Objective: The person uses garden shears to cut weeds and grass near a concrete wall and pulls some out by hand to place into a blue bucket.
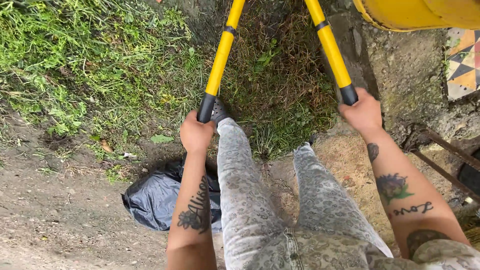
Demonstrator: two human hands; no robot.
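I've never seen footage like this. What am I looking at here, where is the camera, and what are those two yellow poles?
There is one picture, taken by a camera worn on a person's head and looking down, so you see that person's own arms and legs from above. No machine is involved, only two bare hands.

The left hand grips the black end of one yellow handle. The right hand grips the black end of the other handle. Both handles run away out of the top of the picture, so the working end of the tool is hidden.

Below is grass and bare dirt. A dark plastic bag lies by the left leg. A yellow drum stands at top right, on concrete.
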